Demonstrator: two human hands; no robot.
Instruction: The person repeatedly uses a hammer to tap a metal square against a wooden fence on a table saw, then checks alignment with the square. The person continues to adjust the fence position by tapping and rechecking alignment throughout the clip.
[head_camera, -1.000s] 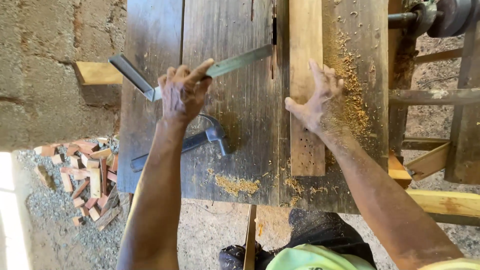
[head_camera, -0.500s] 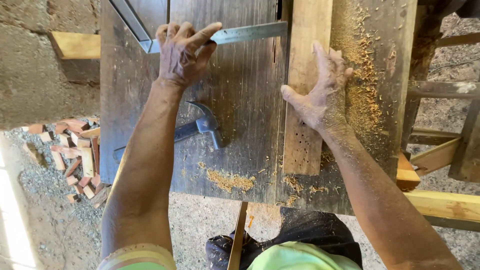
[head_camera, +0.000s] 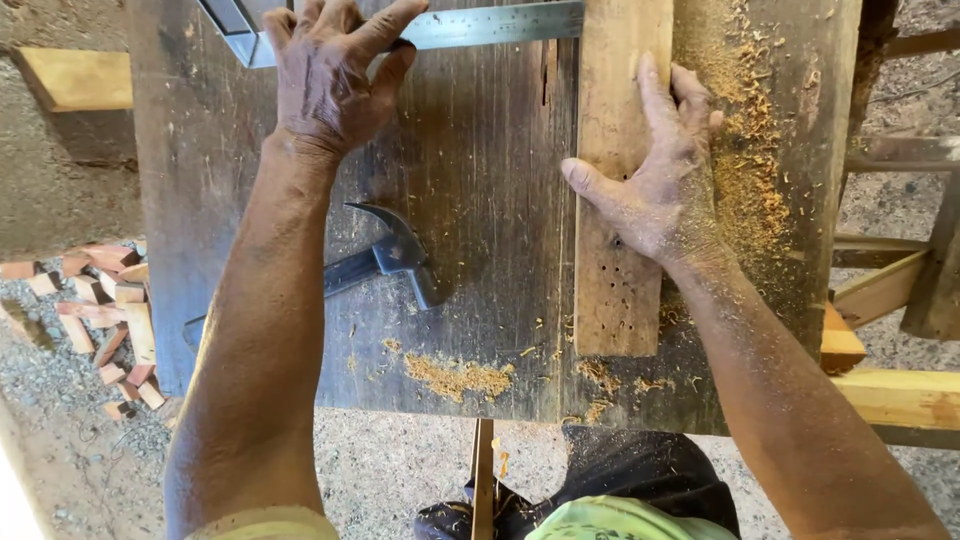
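Looking down from the head view: dark, weathered plank worktop, dusted with sawdust.

Left hand lies palm down at the far edge of the worktop, toward its left corner. Fingers are spread and pressing flat on the steel square; nothing is gripped. The square's long blade runs left to right along the far edge and its right end touches the pale board. Its darker stock angles off toward the far left corner.

Right hand lies flat and open on the board. Fingers point toward the far edge, thumb is splayed left across the board face; it presses without closing around anything. The board is a narrow pale plank lying lengthwise, far edge to near edge, right of the worktop's middle. A cluster of small holes shows in its near half.

Claw hammer lies on the worktop between the two forearms, head toward centre, handle running toward the left edge, untouched.

Sawdust is heaped near the near edge, with more strewn along the right side.

Brick-coloured offcuts lie on the gravel ground beyond the left edge.
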